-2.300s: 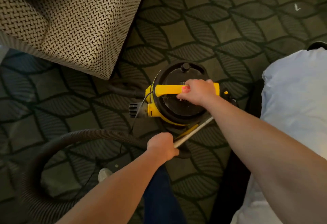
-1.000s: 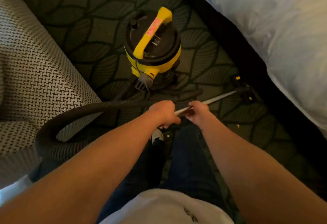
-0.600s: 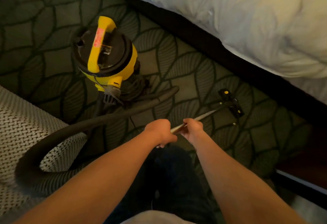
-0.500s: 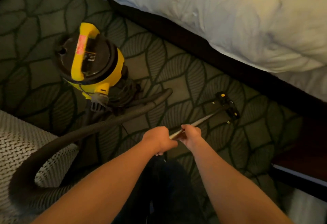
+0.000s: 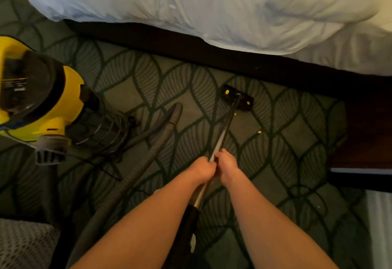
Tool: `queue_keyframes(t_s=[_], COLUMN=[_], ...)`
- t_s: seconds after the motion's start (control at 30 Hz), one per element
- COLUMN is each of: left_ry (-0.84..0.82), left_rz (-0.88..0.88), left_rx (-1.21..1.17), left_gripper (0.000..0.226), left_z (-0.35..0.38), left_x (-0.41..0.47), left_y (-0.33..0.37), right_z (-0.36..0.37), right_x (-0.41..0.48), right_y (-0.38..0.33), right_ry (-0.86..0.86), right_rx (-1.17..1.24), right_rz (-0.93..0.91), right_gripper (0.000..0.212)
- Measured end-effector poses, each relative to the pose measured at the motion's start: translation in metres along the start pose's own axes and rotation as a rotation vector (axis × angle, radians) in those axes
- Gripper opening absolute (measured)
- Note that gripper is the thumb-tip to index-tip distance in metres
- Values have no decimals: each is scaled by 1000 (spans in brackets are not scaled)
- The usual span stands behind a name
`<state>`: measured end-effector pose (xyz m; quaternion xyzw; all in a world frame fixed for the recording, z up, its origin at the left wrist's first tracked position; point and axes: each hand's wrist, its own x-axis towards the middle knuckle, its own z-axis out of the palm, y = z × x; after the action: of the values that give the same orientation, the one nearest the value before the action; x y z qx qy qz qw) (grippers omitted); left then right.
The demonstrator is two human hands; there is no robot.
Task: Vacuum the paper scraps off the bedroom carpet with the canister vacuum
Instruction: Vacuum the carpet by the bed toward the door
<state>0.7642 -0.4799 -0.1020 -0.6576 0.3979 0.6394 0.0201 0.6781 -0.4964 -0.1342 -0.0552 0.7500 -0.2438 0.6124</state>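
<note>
On the dark leaf-patterned carpet [image 5: 286,152], the left hand [image 5: 202,167] and the right hand [image 5: 227,165] both grip the thin silver wand [image 5: 222,135]. A small yellowish scrap [image 5: 259,132], perhaps paper, lies at five o'clock from the flat black nozzle [image 5: 237,98]. The round yellow canister vacuum [image 5: 42,103] stands at nine o'clock.

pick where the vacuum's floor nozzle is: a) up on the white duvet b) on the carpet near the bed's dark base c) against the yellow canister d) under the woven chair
b: the floor nozzle sits on the patterned carpet, just short of the dark bed base.
</note>
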Motion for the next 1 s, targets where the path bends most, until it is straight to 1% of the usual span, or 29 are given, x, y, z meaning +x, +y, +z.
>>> queue_keyframes(t_s=[0.07,0.13,0.23,0.3,0.37,0.47,0.57,0.63,0.7,0.77,0.87,1.0], left_ry=[-64,-101,-118,-102,-47,52,87,87,83,79,90,66], left_rz=[-32,-58,-96,-132,-143,-71,-27,6,17,19,28,19], left_rx=[-80,-203,-223,-220,-182,-64,49,76,87,95,162,262], left_gripper=[37,29,25,21,22,31,29,23,21,21,25,29], left_z=[14,24,43,56,65,66,67,68,70,74,82,90], left_x=[0,-7,-17,-19,-21,-27,-31,-32,-33,-34,-25,-12], left_y=[-10,-20,-33,-41,-46,-49,-51,-49,-46,-43,-45,-54], right_z=[-16,-33,-53,-61,-65,-66,-61,-59,-62,-65,-72,-78], right_x=[-3,-13,-24,-39,-54,-79,-102,-109,-110,-111,-109,-108], right_y=[20,39,69,87,103,118,125,124,124,125,131,140], right_ry=[-11,-5,13,18,-4,-94,-156,-168,-172,-167,-154,-171], right_rx=[19,66,118,169,291,435,526,566,576,545,481,466], right_rz=[38,43,36,84,154,237,264,288,312,317,308,326], right_gripper=[18,11,24,28,33,42,47,51,52,48,42,42])
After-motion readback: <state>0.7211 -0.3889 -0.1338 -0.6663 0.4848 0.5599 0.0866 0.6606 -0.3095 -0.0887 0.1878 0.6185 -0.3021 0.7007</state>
